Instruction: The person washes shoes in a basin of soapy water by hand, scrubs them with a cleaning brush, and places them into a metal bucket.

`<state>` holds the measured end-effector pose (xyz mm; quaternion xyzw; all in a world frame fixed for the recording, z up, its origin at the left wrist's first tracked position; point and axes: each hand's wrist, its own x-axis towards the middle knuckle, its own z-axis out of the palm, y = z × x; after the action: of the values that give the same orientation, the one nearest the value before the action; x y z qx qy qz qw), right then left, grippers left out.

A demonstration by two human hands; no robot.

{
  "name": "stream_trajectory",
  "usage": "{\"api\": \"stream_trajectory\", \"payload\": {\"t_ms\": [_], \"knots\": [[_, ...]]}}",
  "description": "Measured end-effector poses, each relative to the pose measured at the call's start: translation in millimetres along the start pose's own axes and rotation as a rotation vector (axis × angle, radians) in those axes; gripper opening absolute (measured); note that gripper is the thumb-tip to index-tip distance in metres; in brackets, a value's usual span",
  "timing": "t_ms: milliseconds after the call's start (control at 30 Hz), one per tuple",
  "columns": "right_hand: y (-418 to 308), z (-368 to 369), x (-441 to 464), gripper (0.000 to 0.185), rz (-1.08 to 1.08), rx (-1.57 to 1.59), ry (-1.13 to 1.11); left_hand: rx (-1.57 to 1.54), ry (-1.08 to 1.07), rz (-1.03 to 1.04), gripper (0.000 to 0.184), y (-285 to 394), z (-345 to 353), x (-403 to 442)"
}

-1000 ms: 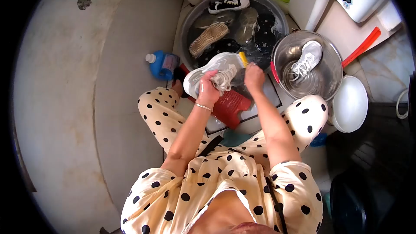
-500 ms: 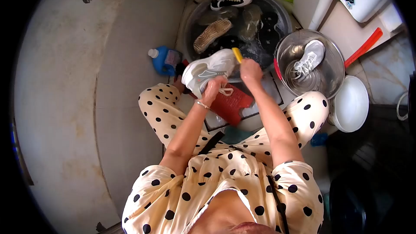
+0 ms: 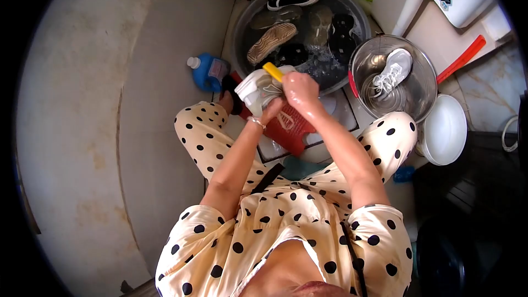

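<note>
A person holds a white-and-grey fabric shoe [image 3: 254, 89] and a yellow plastic brush [image 3: 273, 71], just above the middle of the frame.
The left hand [image 3: 271, 110] grips the shoe from below; the right hand [image 3: 301, 89] is closed around the brush at the shoe's upper side, its bristles hidden from view. Under the hands lies a red textured piece [image 3: 294, 138]. At top centre, a round grey basin [image 3: 238, 33] holds water and several shoes, one a black-and-white sneaker [image 3: 293, 0]. Left of it stands a blue plastic bottle [image 3: 208, 72] with a white cap; at upper right, a shiny metal bucket [image 3: 413, 102] contains a pale laced shoe [image 3: 395, 70], beside a round white bowl [image 3: 446, 132].
</note>
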<state>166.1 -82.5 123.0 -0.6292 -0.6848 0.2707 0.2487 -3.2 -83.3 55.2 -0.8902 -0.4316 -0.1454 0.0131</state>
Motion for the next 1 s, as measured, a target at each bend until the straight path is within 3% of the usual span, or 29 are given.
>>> {"api": "stream_trajectory", "payload": {"t_ms": [33,100,133,167,267,300,400,433,500,567,700,800,867,1000], "knots": [[1.4,-1.9,-1.3,0.035,0.012,0.012,0.002,0.144,0.090,0.136,0.025,-19.3,25.0,-7.6],[3.5,-6.7,1.3,0.034,0.037,0.041,0.024,-0.321,-0.366,-0.276,0.025,-19.6,-2.6,4.5],[22.3,4.0,8.4,0.025,0.013,-0.160,0.010,-0.666,-0.363,-0.532,0.022,-6.8,-18.3,7.5],[41.0,9.4,11.3,0.028,0.157,-0.076,0.065,-0.993,-0.275,-0.803,0.021,6.1,-34.3,10.7],[79.4,13.4,7.1,0.039,0.530,0.137,0.097,-1.544,-0.109,-1.229,0.018,32.6,-77.6,24.3],[71.0,18.5,8.0,0.041,0.534,0.228,0.137,-1.352,-0.036,-1.048,0.019,13.0,-53.6,14.9],[16.7,10.3,-0.9,0.039,0.274,0.208,0.171,-1.620,-0.005,-1.172,0.019,10.0,-55.9,28.0],[2.1,14.7,-5.2,0.038,0.188,0.156,0.191,-1.606,0.053,-1.042,0.017,8.8,-52.8,28.0],[3.1,11.8,-7.1,0.036,0.064,0.084,0.230,-1.928,0.123,-1.059,0.019,13.7,-52.5,29.3],[44.3,16.2,6.3,0.038,0.135,-0.019,0.241,-2.151,0.159,-1.109,0.030,2.2,-41.7,22.5],[66.9,7.0,13.9,0.049,0.511,0.118,0.212,-1.985,0.242,-1.054,0.039,44.3,-77.8,34.3],[39.6,45.0,2.2,0.030,0.155,0.056,0.232,-2.013,0.272,-1.091,0.037,9.6,-46.1,27.8],[0.1,25.5,-14.0,0.026,0.042,0.138,0.221,-2.072,0.314,-1.113,0.038,4.7,-54.1,34.9],[16.2,16.9,-5.5,0.026,0.032,0.039,0.237,-2.217,0.394,-1.118,0.039,13.9,-71.4,47.6]]}}
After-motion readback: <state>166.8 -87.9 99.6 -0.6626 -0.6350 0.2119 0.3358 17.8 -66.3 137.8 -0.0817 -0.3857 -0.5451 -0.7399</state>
